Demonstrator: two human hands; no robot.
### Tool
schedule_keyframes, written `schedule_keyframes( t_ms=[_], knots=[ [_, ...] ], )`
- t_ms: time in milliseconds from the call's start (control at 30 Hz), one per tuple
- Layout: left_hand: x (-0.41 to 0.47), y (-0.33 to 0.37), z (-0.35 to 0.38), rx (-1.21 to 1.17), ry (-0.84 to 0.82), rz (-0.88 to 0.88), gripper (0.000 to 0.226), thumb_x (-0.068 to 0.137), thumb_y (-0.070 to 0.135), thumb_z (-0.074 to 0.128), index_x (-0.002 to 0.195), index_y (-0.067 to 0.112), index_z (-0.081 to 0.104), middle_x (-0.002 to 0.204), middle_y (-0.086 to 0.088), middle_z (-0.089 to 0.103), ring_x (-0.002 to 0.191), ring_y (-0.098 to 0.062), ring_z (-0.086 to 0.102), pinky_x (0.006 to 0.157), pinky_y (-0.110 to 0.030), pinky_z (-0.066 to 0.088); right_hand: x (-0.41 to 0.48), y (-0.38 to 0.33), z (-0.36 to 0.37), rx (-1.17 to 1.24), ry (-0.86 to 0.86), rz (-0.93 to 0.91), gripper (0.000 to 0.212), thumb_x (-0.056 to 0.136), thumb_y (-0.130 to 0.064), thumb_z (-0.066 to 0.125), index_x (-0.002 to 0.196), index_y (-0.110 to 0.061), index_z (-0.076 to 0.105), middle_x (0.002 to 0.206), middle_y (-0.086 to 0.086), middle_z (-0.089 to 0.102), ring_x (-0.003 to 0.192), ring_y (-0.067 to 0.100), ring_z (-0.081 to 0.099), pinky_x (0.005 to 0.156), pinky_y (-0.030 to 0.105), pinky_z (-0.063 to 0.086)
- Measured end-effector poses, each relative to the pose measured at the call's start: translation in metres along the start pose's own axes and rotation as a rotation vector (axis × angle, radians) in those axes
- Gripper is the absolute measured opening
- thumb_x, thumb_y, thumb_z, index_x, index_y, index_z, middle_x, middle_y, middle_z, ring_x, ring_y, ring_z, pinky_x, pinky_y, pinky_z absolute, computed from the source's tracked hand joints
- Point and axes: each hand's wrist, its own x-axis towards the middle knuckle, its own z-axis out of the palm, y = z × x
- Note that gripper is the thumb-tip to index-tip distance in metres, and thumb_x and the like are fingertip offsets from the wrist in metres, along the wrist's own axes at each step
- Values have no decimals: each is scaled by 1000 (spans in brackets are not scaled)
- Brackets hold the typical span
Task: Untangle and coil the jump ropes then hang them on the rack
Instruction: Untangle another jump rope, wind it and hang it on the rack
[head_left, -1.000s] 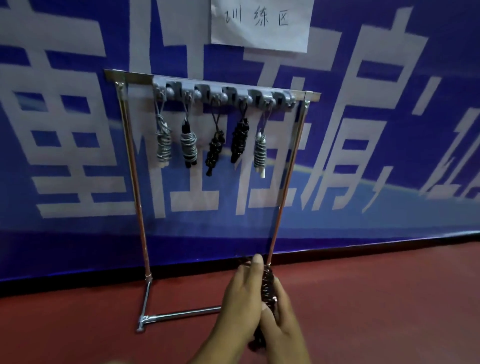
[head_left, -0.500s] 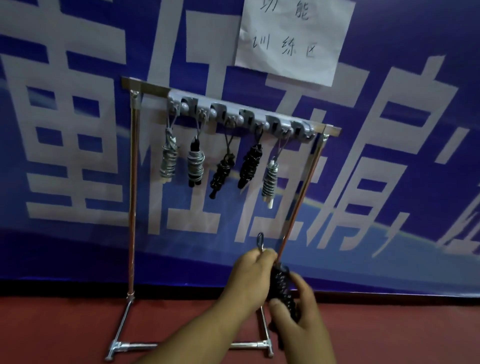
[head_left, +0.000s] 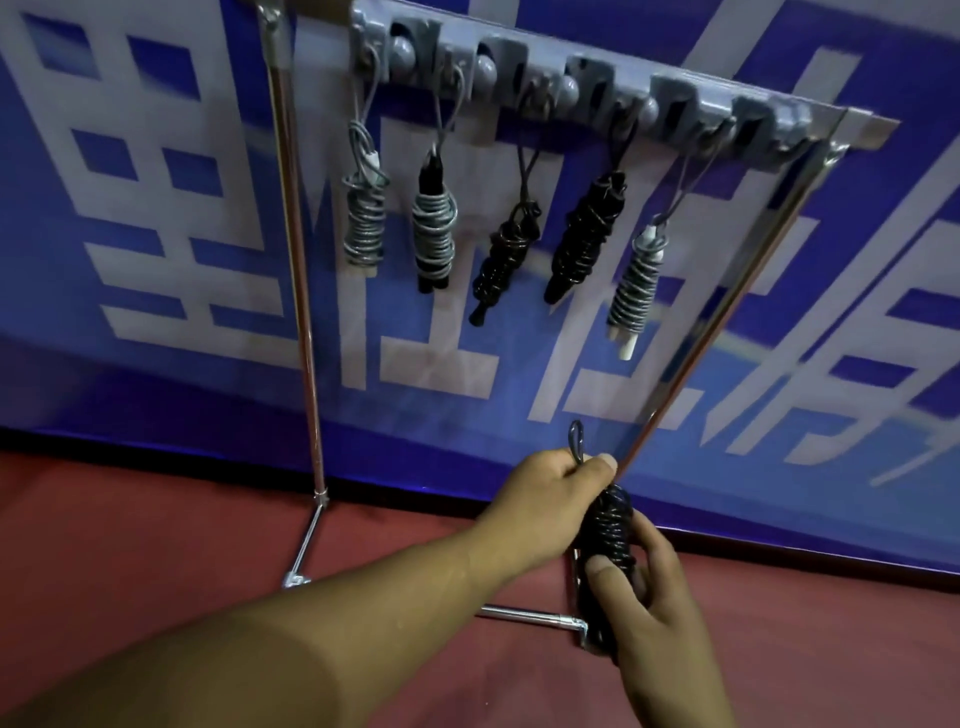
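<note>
A coiled black jump rope (head_left: 607, 535) is held upright in front of the rack's right leg. My right hand (head_left: 657, 587) grips the coil's lower part. My left hand (head_left: 545, 499) pinches the rope's small loop (head_left: 575, 439) that sticks up above the coil. The metal rack (head_left: 306, 291) stands against the wall, with a grey hook bar (head_left: 675, 104) across its top. Several coiled ropes hang from the hooks: a grey one (head_left: 363, 218), a grey-on-black one (head_left: 434, 228), two black ones (head_left: 504, 260) (head_left: 587, 234) and a grey-white one (head_left: 636, 286). The hook at the far right (head_left: 779, 124) is bare.
A blue banner with large white characters (head_left: 156, 234) covers the wall behind the rack. The floor (head_left: 156, 545) is dark red. The rack's chrome feet (head_left: 304, 551) and bottom crossbar (head_left: 524, 616) lie on the floor near my hands.
The view has come closer to the rack and tilted. Both hands have risen with the black coil, and my left hand has pulled a small loop out above it.
</note>
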Motion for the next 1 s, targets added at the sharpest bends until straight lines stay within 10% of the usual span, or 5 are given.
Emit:
schedule_keyframes(
  t_ms=[133, 400, 633, 1000],
  knots=[
    [13, 32, -9, 65, -21, 36, 35, 102, 43, 57, 83, 15, 68, 70, 7, 62, 63, -4, 56, 64, -20, 47, 11, -35, -7, 26, -11, -28, 49, 99, -10, 61, 133, -43, 50, 70, -6, 69, 58, 9, 67, 50, 25, 50],
    [54, 110, 14, 158, -1, 255, 46, 92, 60, 54, 89, 17, 70, 89, -6, 76, 90, -27, 73, 89, -53, 58, 57, -88, -24, 169, 90, -185, 41, 102, -25, 58, 132, -52, 52, 95, 3, 75, 82, 21, 76, 65, 34, 59],
    [74, 141, 47, 220, 69, 465, 29, 101, 36, 43, 115, 21, 63, 111, -1, 71, 103, -25, 66, 96, -49, 53, 84, -123, -50, 259, 177, -248, 37, 102, -34, 60, 138, -39, 54, 102, 0, 78, 90, 19, 77, 78, 43, 64],
    [146, 196, 55, 355, 105, 647, 25, 98, 42, 47, 101, 24, 65, 94, 0, 71, 91, -23, 68, 87, -45, 57, 137, -166, -63, 422, 185, -280, 34, 100, -22, 61, 133, -29, 57, 111, 3, 76, 97, 22, 76, 88, 47, 61]
  ],
)
